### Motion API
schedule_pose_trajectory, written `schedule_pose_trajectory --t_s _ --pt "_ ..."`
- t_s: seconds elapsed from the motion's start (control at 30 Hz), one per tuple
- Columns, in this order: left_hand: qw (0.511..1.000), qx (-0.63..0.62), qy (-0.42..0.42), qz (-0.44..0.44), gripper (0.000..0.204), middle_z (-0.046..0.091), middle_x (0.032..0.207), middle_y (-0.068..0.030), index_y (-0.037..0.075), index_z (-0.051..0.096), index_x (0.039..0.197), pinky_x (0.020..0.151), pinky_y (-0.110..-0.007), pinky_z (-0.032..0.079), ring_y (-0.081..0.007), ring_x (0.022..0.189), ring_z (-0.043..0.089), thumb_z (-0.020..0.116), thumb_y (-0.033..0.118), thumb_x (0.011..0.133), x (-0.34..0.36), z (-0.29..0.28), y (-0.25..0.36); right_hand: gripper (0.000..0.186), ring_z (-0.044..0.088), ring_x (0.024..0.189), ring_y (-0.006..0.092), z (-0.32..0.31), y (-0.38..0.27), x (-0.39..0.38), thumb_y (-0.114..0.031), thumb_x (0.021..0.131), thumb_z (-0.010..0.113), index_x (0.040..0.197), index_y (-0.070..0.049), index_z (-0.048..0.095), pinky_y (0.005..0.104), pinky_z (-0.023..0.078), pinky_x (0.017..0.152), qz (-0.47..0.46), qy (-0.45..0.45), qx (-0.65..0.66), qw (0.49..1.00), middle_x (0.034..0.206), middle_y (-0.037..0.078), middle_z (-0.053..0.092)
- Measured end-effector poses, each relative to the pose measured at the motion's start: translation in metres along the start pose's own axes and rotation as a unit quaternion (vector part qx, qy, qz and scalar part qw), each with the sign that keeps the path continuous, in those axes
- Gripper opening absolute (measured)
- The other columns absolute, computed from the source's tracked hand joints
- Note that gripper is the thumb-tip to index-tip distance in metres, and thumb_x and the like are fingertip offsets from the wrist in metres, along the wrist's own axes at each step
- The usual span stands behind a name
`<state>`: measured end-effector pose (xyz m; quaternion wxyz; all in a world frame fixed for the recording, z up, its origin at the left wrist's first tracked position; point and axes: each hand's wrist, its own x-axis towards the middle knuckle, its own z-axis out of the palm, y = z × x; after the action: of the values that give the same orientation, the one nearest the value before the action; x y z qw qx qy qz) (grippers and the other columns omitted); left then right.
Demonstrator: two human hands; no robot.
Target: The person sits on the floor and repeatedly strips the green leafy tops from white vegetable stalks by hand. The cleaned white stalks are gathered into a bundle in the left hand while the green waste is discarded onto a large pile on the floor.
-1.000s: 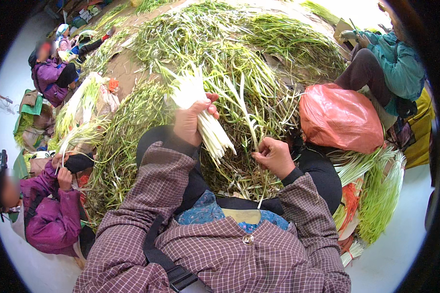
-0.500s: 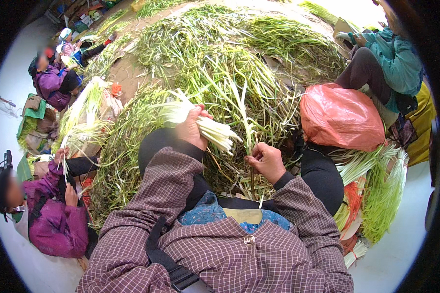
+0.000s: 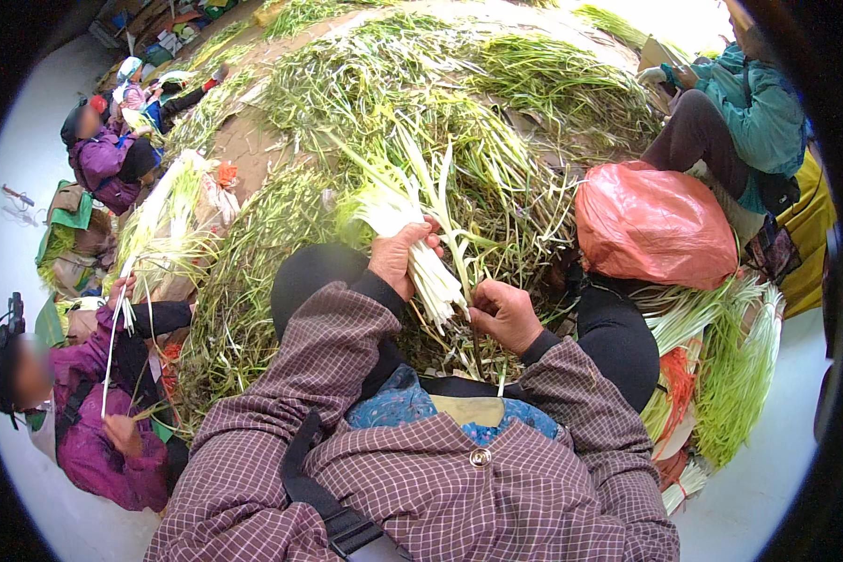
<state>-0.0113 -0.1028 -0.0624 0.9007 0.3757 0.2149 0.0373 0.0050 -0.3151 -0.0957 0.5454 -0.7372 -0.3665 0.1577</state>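
My left hand [image 3: 405, 255] is wrapped round a bunch of peeled, pale stalks [image 3: 433, 286], which look like green garlic or spring onions. Their white ends point down toward me and their light green leaves fan out beyond my fist. Close by on the right, my right hand [image 3: 506, 316] has thumb and forefinger pinched at the lower end of a single leafy stalk [image 3: 443, 199]. That stalk rises beside the bunch, its leaves splayed. A dark, thin strand hangs below my right fingertips; what it is I cannot make out.
A heap of green leaves and trimmings [image 3: 262, 281] spreads around my knees. Right of it lies a full red plastic bag [image 3: 656, 225], with bundled stalks [image 3: 740, 375] below. Co-workers sit at left, one in a purple jacket [image 3: 103, 412], and another in teal [image 3: 763, 122] at right.
My left hand has moved slightly right and down, and the bunch has swung more upright, up against the single stalk. My right hand has barely shifted.
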Motion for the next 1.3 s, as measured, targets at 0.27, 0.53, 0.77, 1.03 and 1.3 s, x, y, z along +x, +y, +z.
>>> schedule_pose_trajectory --t_s 0.27,0.53,0.77,1.03,1.3 --pt "0.986 0.037 -0.103 -0.127 0.030 0.055 0.066 -0.0024 -0.003 0.056 0.107 0.061 -0.026 0.053 -0.0141 0.060 0.057 0.061 0.017 0.086 -0.003 -0.001 0.009 0.022 0.052 0.061 0.0189 0.002 0.016 0.000 -0.015 0.080 0.070 0.081 -0.003 0.051 0.0325 0.042 0.056 -0.017 -0.093 0.031 0.995 0.066 0.008 0.049" --pt "0.981 0.153 -0.094 -0.076 0.026 0.060 0.070 -0.0041 -0.002 0.060 0.099 0.053 -0.023 0.052 -0.0112 0.054 0.057 0.069 0.015 0.081 -0.013 0.014 0.014 0.021 0.056 0.064 0.0202 -0.012 0.009 -0.003 -0.019 0.084 0.066 0.094 -0.003 0.058 0.0333 0.045 0.060 0.031 -0.159 0.037 0.986 0.072 0.011 0.056" --pt "0.964 0.249 -0.080 0.043 0.026 0.064 0.068 -0.0082 0.000 0.064 0.085 0.047 -0.029 0.049 -0.0149 0.052 0.059 0.080 0.007 0.066 -0.003 -0.004 -0.002 0.016 0.061 0.064 0.0215 0.003 0.014 0.005 -0.013 0.080 0.067 0.087 0.001 0.062 0.0332 0.047 0.058 -0.023 -0.153 -0.008 0.988 0.071 0.015 0.060" --pt "0.969 0.226 -0.068 0.077 0.018 0.062 0.063 -0.0093 -0.003 0.062 0.084 0.043 -0.027 0.048 -0.0136 0.047 0.058 0.072 -0.002 0.069 -0.012 0.010 -0.011 0.015 0.055 0.056 0.0097 -0.020 0.014 0.022 -0.010 0.092 0.054 0.085 0.002 0.059 0.0225 0.044 0.050 0.051 0.001 0.041 0.998 0.066 0.002 0.058" --pt "0.961 0.252 -0.081 0.078 0.024 0.063 0.071 -0.0071 -0.004 0.062 0.090 0.044 -0.026 0.047 -0.0115 0.054 0.058 0.073 0.003 0.070 -0.016 0.025 -0.011 0.027 0.042 0.047 0.0075 -0.019 -0.020 0.079 -0.017 0.088 0.062 0.071 0.000 0.051 0.0240 0.032 0.044 0.020 0.154 -0.020 0.988 0.059 0.001 0.051"
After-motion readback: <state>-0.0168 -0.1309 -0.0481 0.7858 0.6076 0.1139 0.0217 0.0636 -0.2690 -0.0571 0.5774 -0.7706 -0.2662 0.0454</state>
